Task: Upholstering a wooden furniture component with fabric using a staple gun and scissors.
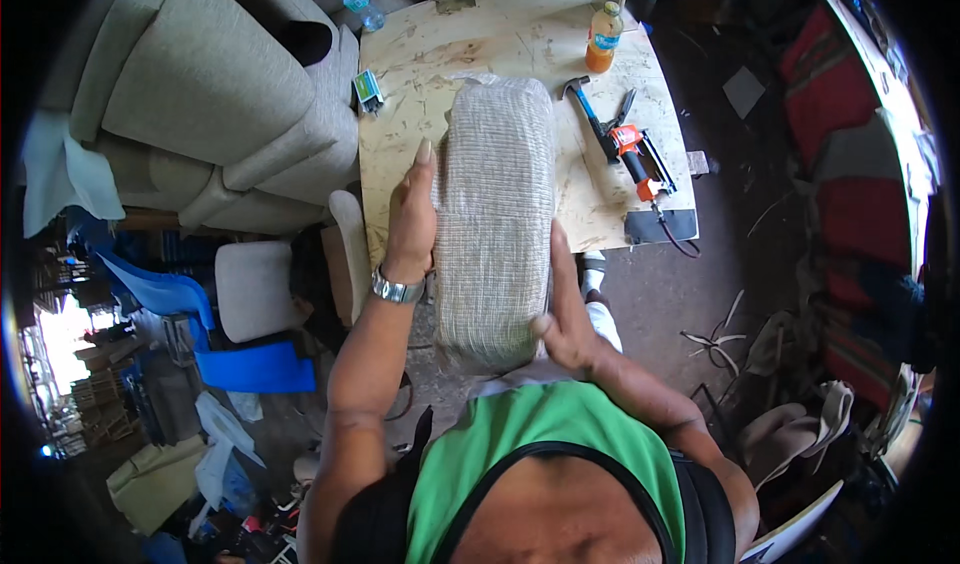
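Observation:
A long cushion-like block covered in grey-beige woven fabric (495,204) lies lengthwise before me, its far end over the table (400,174) and its near end by my body. My left hand (410,219), with a metal watch at the wrist, presses along its left side, thumb pointing away from me. On the near right side, my right hand (570,314) grips the block, fingers along the side and thumb near the lower edge. The fingers under the block are partly hidden. To the right lie a hammer (590,109), pliers (624,107) and an orange-and-black air staple gun (640,164).
A bottle of orange drink (603,39) stands at the far right of the table, a clear bottle (362,7) and a small green box (368,92) at its left. Grey upholstered seats (205,74) and a blue plastic chair (255,366) crowd the left. The staple gun's hose hangs off the edge.

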Motion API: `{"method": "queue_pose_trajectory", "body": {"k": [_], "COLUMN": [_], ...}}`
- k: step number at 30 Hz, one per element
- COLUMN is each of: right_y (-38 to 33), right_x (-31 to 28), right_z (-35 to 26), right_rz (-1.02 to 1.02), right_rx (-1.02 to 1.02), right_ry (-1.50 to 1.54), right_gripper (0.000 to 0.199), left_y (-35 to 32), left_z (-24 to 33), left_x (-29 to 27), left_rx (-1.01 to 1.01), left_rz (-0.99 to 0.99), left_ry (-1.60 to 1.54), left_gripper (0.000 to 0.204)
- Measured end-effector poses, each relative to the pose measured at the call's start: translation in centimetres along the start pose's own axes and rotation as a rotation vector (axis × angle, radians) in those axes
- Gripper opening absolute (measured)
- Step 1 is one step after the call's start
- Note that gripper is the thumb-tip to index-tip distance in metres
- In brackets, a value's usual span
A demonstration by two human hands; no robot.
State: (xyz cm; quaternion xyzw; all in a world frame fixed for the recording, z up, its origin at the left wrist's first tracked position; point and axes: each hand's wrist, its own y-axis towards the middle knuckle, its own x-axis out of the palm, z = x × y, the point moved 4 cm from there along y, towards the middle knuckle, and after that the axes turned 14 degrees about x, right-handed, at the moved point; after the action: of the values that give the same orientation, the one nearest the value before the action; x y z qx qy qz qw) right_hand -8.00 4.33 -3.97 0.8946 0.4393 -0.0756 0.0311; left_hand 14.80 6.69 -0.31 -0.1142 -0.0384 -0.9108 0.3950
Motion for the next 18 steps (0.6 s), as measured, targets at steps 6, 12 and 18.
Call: {"method": "queue_pose_trajectory", "body": {"k": [6,12,18], "right_y": [-1.4,0.9,10.3], "right_x": [-0.3,-1.5,-3.3], "right_z": [-0.3,0.7,-0.3], "right_rz": [0.033,0.022,0.029], "right_rx": [-0.143,-0.187,-0.080], "right_ry": [-0.349,-0.371,-0.284], "right_gripper": [0.101,0.101,0.103], "left_y": [2.7,2.8,3.8], "left_z": [-0.8,-4.5,-12.0], "left_x": [0.7,-1.6,-6.4], "left_rx": [0.159,0.526,0.148], "left_rz": [-0.077,-0.080,0.146], "left_ry": [0.363,0.634,0.064], "left_gripper": [0.045,0.031,0.032]}}
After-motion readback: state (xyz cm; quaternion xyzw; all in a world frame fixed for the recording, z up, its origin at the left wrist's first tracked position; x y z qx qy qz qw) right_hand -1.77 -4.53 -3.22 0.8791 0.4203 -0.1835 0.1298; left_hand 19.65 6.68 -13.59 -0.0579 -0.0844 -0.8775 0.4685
